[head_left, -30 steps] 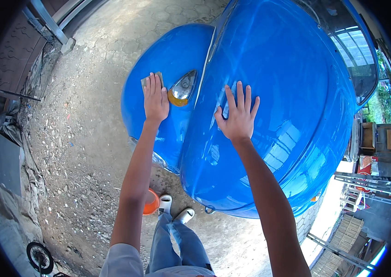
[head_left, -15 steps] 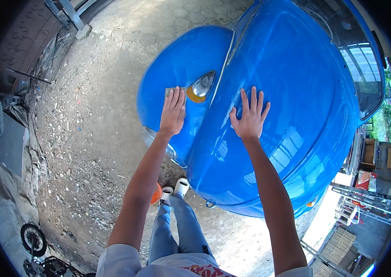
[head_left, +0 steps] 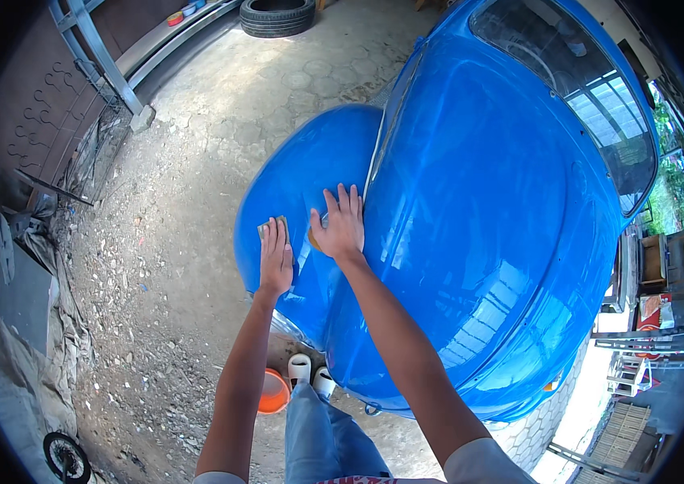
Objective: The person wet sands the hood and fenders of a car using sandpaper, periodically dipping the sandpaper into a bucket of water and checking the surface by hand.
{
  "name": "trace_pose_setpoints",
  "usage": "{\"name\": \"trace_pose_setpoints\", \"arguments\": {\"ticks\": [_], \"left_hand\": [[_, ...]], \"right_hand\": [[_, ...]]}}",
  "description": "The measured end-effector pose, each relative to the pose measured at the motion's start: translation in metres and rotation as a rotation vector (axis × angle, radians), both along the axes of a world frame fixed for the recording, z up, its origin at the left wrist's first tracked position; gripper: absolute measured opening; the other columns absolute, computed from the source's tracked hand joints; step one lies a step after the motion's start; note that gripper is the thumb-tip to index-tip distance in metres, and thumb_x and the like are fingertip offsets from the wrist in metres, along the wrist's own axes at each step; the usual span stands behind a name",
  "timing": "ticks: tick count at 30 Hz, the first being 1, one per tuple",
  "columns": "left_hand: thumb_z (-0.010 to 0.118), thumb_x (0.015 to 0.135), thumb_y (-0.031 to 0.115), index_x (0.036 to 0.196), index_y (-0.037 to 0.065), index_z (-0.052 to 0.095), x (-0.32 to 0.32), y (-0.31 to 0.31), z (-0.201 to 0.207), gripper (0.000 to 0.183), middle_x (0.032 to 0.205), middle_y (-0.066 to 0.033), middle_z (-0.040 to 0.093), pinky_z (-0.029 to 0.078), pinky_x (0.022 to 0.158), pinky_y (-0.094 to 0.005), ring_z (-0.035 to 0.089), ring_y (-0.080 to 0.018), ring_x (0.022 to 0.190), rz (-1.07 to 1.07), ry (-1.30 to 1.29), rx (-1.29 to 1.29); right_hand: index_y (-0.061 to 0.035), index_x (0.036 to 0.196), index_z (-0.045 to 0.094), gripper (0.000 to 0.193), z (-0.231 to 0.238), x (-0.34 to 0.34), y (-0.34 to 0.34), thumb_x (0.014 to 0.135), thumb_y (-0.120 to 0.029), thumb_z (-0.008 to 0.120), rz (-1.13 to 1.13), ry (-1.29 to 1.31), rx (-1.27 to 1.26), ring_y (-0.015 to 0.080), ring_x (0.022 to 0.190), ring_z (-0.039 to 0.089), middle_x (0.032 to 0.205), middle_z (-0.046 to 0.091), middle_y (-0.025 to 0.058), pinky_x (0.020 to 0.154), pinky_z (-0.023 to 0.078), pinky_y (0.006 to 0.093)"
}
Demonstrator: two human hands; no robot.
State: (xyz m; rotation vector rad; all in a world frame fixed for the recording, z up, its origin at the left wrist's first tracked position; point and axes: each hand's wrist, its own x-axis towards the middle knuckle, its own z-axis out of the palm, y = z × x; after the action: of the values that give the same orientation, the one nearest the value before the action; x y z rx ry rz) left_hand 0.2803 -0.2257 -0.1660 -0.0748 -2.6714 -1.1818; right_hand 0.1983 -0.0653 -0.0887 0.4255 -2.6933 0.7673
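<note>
A blue car with a glossy, rounded hood [head_left: 471, 177] and a bulging front fender [head_left: 302, 165] stands in front of me. On the fender, my left hand [head_left: 276, 270] presses a small grey-brown pad [head_left: 281, 222] against the paint, its fingers laid over it; I cannot tell whether it is a cloth or a sponge. My right hand [head_left: 344, 230] rests with fingers spread on top of the fender, near the hood seam. It covers most of an amber and chrome lamp [head_left: 313, 239] and holds nothing.
An orange bucket [head_left: 274, 394] stands by my feet in white slip-on shoes [head_left: 299, 367]. Rubble [head_left: 140, 266] litters the ground at left. A loose tyre [head_left: 277, 18] lies at the far end, and a metal post [head_left: 104, 56] rises at far left.
My right hand has moved left from the hood onto the fender, over the lamp. My left hand, with the pad, has shifted down and left in view. The view itself has shifted too.
</note>
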Motion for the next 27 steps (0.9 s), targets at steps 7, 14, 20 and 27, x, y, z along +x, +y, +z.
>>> {"name": "trace_pose_setpoints", "arguments": {"ticks": [7, 14, 20, 27], "left_hand": [[0.029, 0.108, 0.030, 0.158, -0.002, 0.023, -0.008, -0.006, 0.009, 0.060, 0.166, -0.0224, 0.017, 0.009, 0.124, -0.0550, 0.011, -0.0440, 0.154, -0.075, -0.060, -0.051], [0.039, 0.104, 0.023, 0.156, 0.006, 0.034, -0.150, 0.022, 0.054, 0.055, 0.165, -0.0118, 0.027, 0.017, 0.125, -0.0497, 0.021, -0.0362, 0.153, -0.447, 0.059, -0.274], [0.041, 0.105, 0.024, 0.154, 0.009, 0.039, -0.284, 0.007, 0.037, 0.052, 0.164, -0.0063, 0.032, 0.022, 0.124, -0.0442, 0.028, -0.0298, 0.151, -0.403, 0.082, -0.357], [0.039, 0.104, 0.021, 0.157, 0.007, 0.032, -0.182, -0.008, 0.041, 0.056, 0.166, -0.0112, 0.026, 0.018, 0.124, -0.0504, 0.021, -0.0340, 0.153, -0.392, 0.030, -0.219]], "right_hand": [[-0.0037, 0.104, 0.071, 0.031, -0.034, 0.005, -0.009, 0.080, -0.017, 0.056, -0.040, 0.142, -0.267, 0.0513, 0.139, 0.039, 0.136, 0.059, 0.0214, 0.116, 0.026, 0.0642], [-0.0048, 0.104, 0.068, 0.033, -0.024, 0.013, 0.000, 0.075, -0.014, 0.055, -0.021, 0.108, -0.273, 0.0489, 0.139, 0.040, 0.132, 0.059, 0.0172, 0.116, 0.029, 0.0636], [-0.0033, 0.110, 0.068, 0.042, -0.018, 0.013, -0.020, 0.074, -0.016, 0.053, -0.037, 0.045, -0.260, 0.0490, 0.139, 0.040, 0.133, 0.060, 0.0185, 0.117, 0.029, 0.0603], [0.0005, 0.136, 0.058, 0.052, 0.007, 0.002, 0.000, 0.089, -0.021, 0.062, -0.078, -0.238, -0.106, 0.0478, 0.147, 0.028, 0.157, 0.039, 0.0204, 0.119, 0.030, 0.0520]]}}
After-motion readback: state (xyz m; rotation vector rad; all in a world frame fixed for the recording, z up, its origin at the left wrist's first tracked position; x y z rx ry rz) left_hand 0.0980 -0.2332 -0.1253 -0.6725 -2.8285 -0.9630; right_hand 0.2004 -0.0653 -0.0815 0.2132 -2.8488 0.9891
